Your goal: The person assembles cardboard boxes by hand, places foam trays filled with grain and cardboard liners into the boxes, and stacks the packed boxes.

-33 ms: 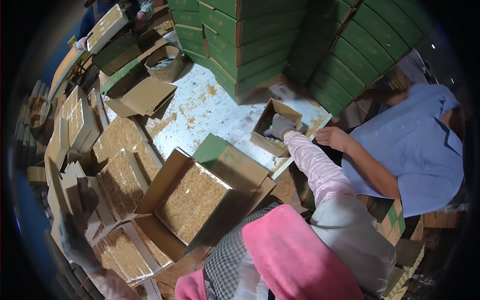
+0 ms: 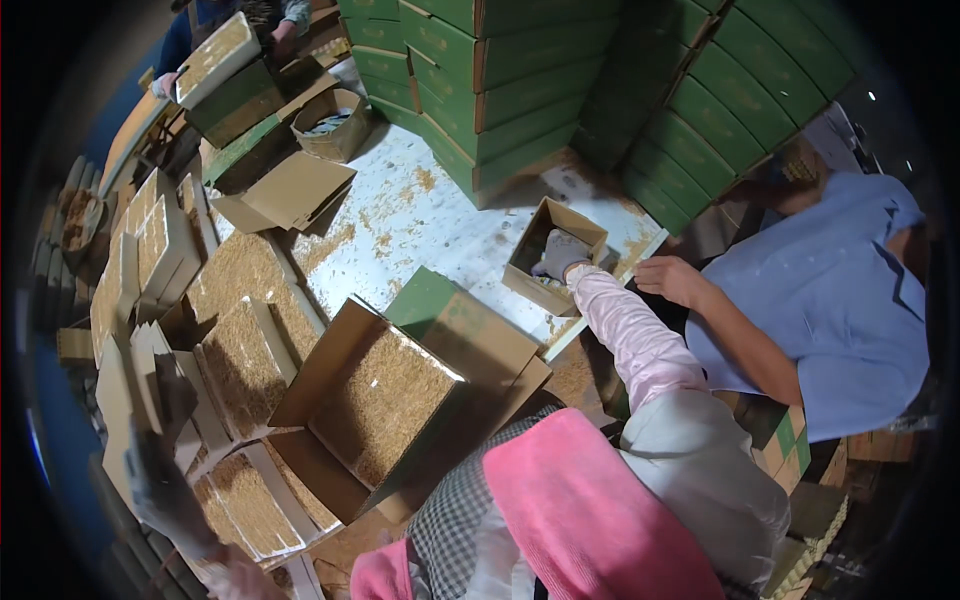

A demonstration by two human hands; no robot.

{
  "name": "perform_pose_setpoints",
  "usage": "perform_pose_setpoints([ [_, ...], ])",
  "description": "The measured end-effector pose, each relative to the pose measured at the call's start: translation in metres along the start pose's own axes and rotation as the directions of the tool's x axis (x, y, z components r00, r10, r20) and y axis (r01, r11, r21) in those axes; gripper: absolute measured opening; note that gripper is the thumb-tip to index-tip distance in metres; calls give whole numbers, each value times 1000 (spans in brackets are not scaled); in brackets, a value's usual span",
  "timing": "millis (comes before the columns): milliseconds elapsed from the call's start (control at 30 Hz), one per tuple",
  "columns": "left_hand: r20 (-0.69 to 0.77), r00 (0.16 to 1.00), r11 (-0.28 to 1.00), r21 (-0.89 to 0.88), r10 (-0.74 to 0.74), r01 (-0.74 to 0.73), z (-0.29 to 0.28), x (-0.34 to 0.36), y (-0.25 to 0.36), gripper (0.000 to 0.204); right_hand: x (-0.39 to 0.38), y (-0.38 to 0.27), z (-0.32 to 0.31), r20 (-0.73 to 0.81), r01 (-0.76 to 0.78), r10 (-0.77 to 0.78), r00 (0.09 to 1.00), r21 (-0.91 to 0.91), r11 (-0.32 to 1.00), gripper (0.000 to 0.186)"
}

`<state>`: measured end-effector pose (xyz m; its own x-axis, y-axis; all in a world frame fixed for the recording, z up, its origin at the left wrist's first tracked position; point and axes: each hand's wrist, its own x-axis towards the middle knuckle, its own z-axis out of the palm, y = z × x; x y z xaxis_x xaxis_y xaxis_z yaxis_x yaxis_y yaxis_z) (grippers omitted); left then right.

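So the right hand (image 2: 562, 252), in a grey glove, is down inside a small open cardboard box (image 2: 540, 292) near the right-hand edge of the worktop (image 2: 450, 245), with the box walls standing around its fingers and some small bits under them. The left hand (image 2: 165, 490), also gloved, is way over at the lower left, well apart from that box and right by some pale upright panels (image 2: 118, 395). Honestly can't tell how far open either of the 2 hands is or whether it's got hold of anything, since the right fingertips are buried and the left is blurry near the dark rim. Between them sits a bigger open carton (image 2: 335, 345) full of tan shreds, tilted, with white trays (image 2: 255, 500) of the same stuff beside it. The worktop is white and scuffed, shreds scattered all over it, plus a cardboard tub (image 2: 340, 140) and some flat cardboard (image 2: 290, 190). Green boxes (image 2: 530, 90) are stacked high along the back. 1 co-worker in a blue shirt (image 2: 810, 290) is on the right, and another at top left has a white tray (image 2: 215, 55).
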<state>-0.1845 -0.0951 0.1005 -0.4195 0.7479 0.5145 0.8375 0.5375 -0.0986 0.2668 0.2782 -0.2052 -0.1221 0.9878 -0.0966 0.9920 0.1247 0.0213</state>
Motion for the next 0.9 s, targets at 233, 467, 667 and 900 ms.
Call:
perform_pose_setpoints([
  [233,189,981,971,-237,50,-3,5,-39,130,36,-44,-40,-110,-89,192,-182,979,691,697,17],
  [467,402,915,779,-577,10,245,56,-38,208,54,-156,-171,-156,94,988,-988,120,88,128,12],
  [667,716,673,305,-693,187,653,128,-103,223,49,-149,-134,-156,-236,455,-695,680,878,147,14],
  [900,763,447,716,-623,467,317,67,-69,163,51,-146,-130,-120,-101,323,-691,716,925,199,43],
])
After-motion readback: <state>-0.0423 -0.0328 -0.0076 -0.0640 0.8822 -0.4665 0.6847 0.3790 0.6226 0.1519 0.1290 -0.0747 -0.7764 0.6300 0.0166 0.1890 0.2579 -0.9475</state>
